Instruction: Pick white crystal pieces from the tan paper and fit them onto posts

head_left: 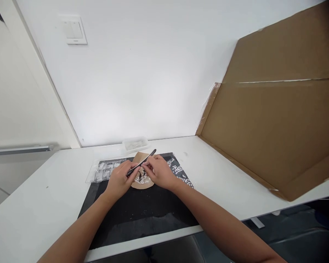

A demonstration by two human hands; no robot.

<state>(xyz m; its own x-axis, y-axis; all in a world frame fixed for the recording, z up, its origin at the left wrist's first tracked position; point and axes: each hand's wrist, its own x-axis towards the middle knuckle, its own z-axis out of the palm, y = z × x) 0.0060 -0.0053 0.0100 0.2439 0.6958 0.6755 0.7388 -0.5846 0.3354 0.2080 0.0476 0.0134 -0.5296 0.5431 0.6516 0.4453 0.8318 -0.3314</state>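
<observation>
A white wall (139, 73) rises behind a white desk (30, 204), whose back edge meets it. On the right a large brown cardboard box (276, 120) stands open, its lower edge slanting toward the desk's front. A black mat (142, 208) lies across the middle, with broad white desktop to its left, more between it and the cardboard, and a narrow strip along the desk's front edge. Both hands meet over the mat's far part: the left hand (121, 179) has thumb and fingers closed on a slim black tool (146, 159), and the right hand (161, 174) is curled, its fingertips drawn together just beside the tool; whether they pinch anything I cannot tell. Near the left hand lies a clear compartment case (105, 170); behind it, by the wall, sits a whitish tub (136, 143). Beneath the fingers is a rounded brown piece (139, 157), partly hidden, bearing pale fragments. Small white pieces (178, 169) dot the mat's right side. The tool's long axis runs diagonally, its upper end pointing away and to the right.
</observation>
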